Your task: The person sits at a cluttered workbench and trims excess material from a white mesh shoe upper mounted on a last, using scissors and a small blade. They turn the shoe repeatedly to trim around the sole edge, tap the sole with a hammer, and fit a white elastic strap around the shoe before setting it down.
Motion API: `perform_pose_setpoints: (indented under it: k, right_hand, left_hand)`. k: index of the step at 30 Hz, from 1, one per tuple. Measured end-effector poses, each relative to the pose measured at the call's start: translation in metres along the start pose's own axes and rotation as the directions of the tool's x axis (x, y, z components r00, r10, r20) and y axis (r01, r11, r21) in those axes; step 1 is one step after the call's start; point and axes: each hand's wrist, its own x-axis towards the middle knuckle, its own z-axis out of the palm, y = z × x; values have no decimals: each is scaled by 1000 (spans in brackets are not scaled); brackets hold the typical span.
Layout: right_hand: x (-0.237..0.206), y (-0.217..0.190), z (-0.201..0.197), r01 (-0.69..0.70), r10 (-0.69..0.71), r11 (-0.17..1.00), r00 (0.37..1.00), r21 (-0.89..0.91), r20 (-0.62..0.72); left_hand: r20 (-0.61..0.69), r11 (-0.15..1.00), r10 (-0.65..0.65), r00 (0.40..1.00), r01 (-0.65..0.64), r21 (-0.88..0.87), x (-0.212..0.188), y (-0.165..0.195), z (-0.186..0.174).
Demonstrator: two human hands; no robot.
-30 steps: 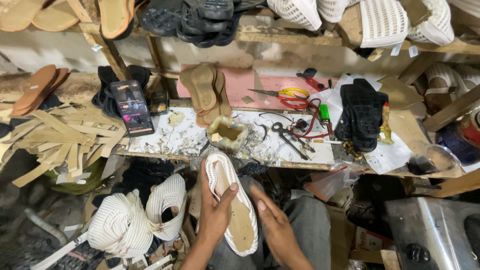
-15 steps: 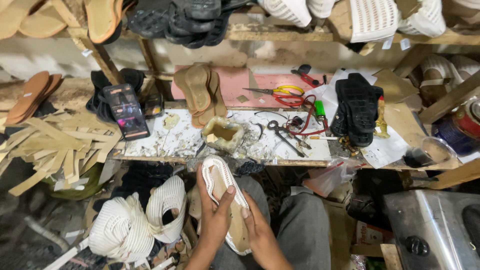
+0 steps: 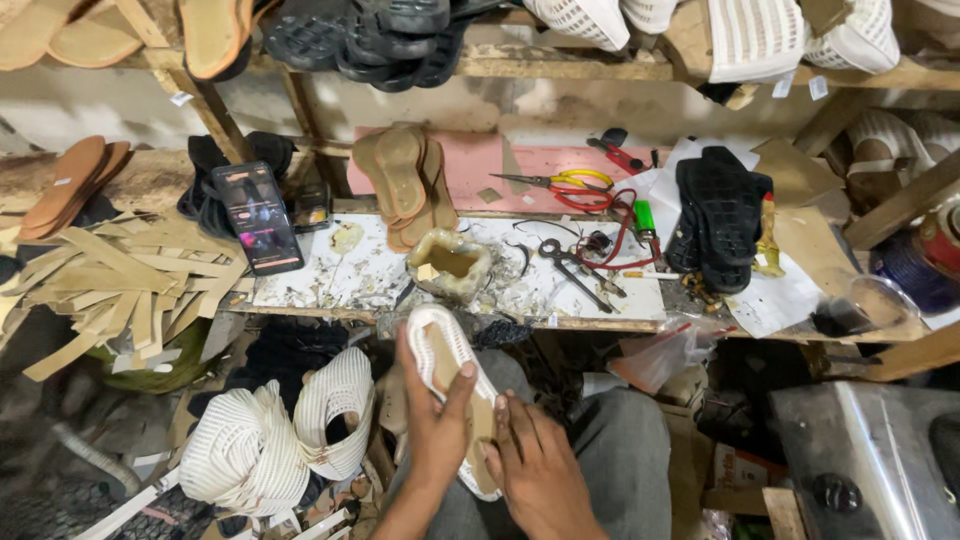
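the left hand (image 3: 435,425) wraps its fingers around a white woven shoe upper with a tan insole (image 3: 455,395), held over the lap; the right hand (image 3: 535,465) lies flat, seemingly pressing its heel end, closer than half a second ago; the cluttered bench edge (image 3: 600,322) sits just beyond the toe
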Motion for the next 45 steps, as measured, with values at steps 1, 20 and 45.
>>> perform_pose_setpoints:
  k: [1,20,45]
  right_hand:
    - [3,1,-7,57,-52,996,996,-72,67]
    - [60,-2,-9,-589,292,190,797,785,528]
    - [24,9,-1,-753,566,-159,460,638,684]
  left_hand:
    - [11,997,52,999,-52,59,0,-1,3]
    - [27,996,87,996,-86,-23,3,-15,-14]
    - [0,998,22,1000,-22,-61,-5,-8,0]
